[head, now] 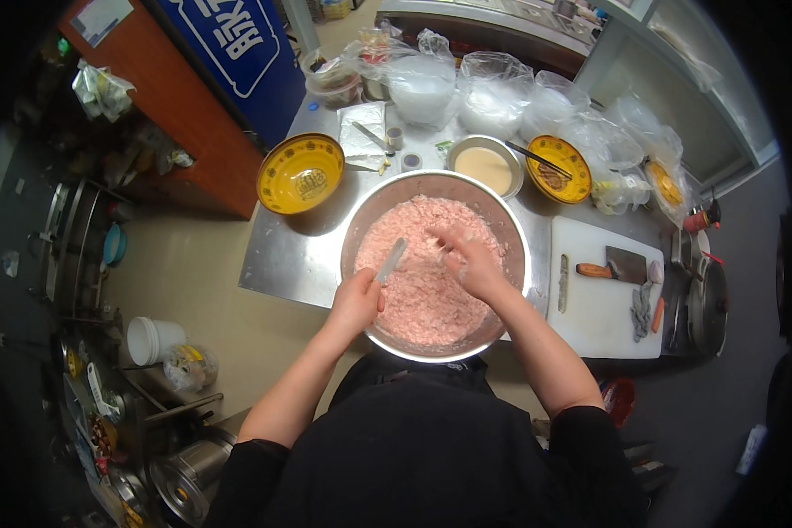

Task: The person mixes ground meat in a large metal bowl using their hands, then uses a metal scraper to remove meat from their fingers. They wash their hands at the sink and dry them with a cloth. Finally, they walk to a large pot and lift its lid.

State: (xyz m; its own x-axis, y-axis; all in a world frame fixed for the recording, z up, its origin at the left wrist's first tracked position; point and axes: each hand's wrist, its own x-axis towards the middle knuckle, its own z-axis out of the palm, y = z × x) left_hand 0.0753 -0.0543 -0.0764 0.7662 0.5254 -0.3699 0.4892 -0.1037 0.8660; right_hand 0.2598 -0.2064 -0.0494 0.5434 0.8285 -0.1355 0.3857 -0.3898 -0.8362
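Before me a large round metal basin (527, 264) holds pale pink minced meat (422, 310). My left hand (358, 300), at the basin's left side, grips a flat spatula-like blade (392, 261) that points up and right over the meat; its handle is hidden in my fist. Above the meat on the right is my right hand (470, 264), its fingers spread and smeared with bits of meat, holding nothing that I can see. Behind the basin stands a metal bowl (484, 168) of beige liquid. A yellow patterned bowl (301, 174) is at the left.
On the right, a white cutting board (587, 317) bears a cleaver (617, 265) and a grey cloth-like piece (640, 310). Chopsticks (541, 160) lie across a second yellow bowl (559, 168). Plastic bags (495, 96) line the back of the steel table (284, 264); a knife (371, 136) lies on white paper.
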